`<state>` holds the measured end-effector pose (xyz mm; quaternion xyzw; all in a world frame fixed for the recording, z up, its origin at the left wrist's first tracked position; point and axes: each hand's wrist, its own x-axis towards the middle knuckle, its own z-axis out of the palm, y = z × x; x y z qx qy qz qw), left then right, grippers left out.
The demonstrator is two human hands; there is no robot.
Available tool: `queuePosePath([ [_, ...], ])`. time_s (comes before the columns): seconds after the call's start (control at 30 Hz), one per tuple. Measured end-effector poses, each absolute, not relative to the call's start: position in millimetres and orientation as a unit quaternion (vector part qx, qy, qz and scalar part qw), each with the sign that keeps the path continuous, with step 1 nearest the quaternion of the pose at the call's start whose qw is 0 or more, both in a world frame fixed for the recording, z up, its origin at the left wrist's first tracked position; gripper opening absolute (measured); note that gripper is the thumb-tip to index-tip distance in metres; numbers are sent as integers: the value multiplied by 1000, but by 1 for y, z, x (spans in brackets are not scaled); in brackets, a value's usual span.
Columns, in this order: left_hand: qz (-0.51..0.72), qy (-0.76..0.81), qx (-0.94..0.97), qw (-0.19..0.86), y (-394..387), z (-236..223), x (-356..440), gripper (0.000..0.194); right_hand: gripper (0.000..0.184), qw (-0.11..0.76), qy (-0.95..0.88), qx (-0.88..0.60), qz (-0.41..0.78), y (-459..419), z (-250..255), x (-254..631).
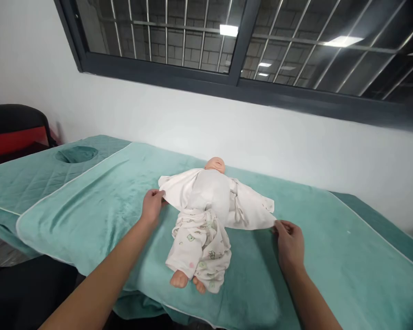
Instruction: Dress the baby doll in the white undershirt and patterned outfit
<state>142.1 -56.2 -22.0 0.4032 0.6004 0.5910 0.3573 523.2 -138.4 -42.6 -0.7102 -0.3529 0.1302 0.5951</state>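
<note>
A baby doll (209, 192) lies on its back on a teal towel (99, 201), head toward the wall and bare feet toward me. It wears printed white trousers (199, 247). An open white top (251, 206) is spread flat to both sides under its body. My left hand (152, 206) pinches the left edge of the top, fingers closed on the cloth. My right hand (289, 240) grips the right lower corner of the top the same way.
The towel covers a padded teal table (27, 174) with a round face hole (76, 154) at the far left. A white wall and a dark barred window run behind. A black and red chair (13, 128) stands at the left edge.
</note>
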Motion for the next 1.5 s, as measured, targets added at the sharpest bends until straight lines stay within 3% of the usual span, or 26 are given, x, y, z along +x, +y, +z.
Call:
queuePosePath([
  [0.1, 587, 587, 452, 326, -68, -24, 145, 27, 37, 554, -425, -715, 40, -143, -40, 501],
  [0.23, 434, 466, 659, 401, -86, -12, 156, 21, 20, 427, -628, -607, 235, -138, -17, 438],
  [0.47, 276, 380, 785, 404, -110, 11, 141, 20, 7, 287, -751, -477, 356, -148, 2, 405],
  [0.57, 267, 375, 816, 349, -118, 16, 142, 8, 10, 252, -793, -427, 355, -160, 10, 406],
  [0.83, 305, 417, 821, 244, -116, 10, 164, 6, 12, 174, -806, -453, 339, -161, 32, 390],
  [1.0, 420, 451, 732, 289, -107, 11, 178, 12, 14, 189, -802, -506, 254, -155, 34, 383],
  [1.13, 448, 453, 696, 331, -101, 7, 183, 19, 17, 196, -790, -521, 256, -153, 28, 383],
  [1.23, 433, 460, 668, 394, -97, -2, 177, 15, 17, 188, -787, -519, 276, -150, 22, 390],
  [1.33, 397, 471, 643, 455, -97, -12, 165, 10, 15, 236, -761, -565, 214, -139, 15, 406],
  [1.5, 323, 427, 671, 513, -95, -15, 147, 37, 12, 335, -714, -613, 49, -110, -9, 432],
])
